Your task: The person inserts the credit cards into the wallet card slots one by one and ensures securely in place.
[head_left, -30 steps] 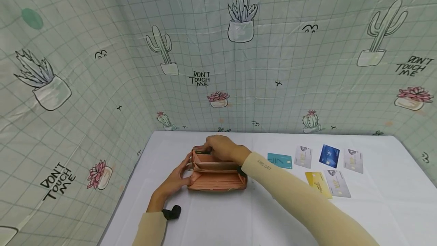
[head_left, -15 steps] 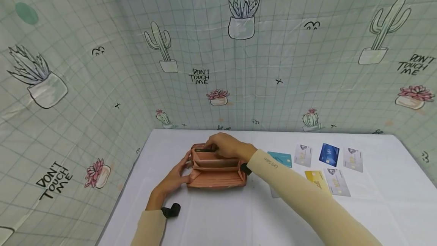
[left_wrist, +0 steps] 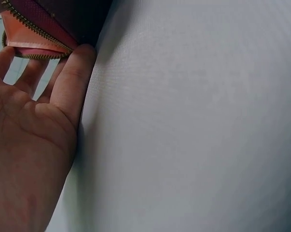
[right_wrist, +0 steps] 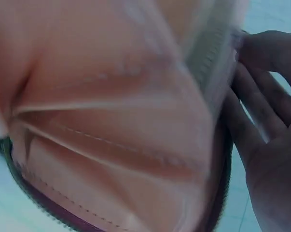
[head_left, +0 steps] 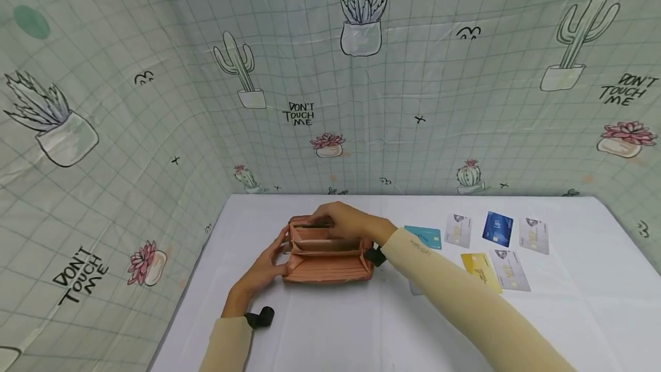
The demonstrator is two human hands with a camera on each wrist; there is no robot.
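Gripping an open wallet (head_left: pixel 327 275)

Lower left of centre, the fingers of your left hand (head_left: pixel 262 267) grasp the wallet, which sits just below mid-frame. Expect it light and soft; take hold by the zipped rim (left_wrist: pixel 36 30). Your right hand (head_left: pixel 350 223) reaches over its rear section; you cannot tell whether its fingers grip.

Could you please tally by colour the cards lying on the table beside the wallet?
Teal card: 1
Blue card: 1
Yellow card: 1
Silver cards: 3
Total: 6, leaving out a pale piece, perhaps another card, mostly hidden by the right sleeve.
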